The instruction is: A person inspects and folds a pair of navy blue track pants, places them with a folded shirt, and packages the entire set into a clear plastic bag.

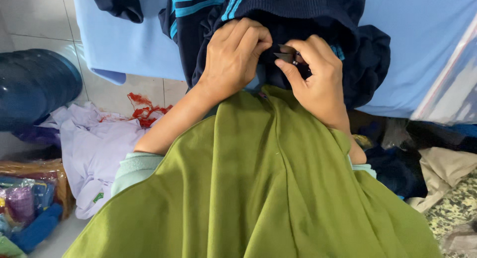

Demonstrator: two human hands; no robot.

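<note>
Navy garment with blue stripes bunched on light-blue tabletop, landmark here. Left hand pinches garment fold, fingers curled tight on cloth, likely to keep it taut. Right hand just right of it, fingers narrow around small metal snips, tips touching garment fabric. Green cloth drapes below garment, covering lap. Lilac clothes on floor left of garment; tabletop edge near, little free room around hands.
</note>
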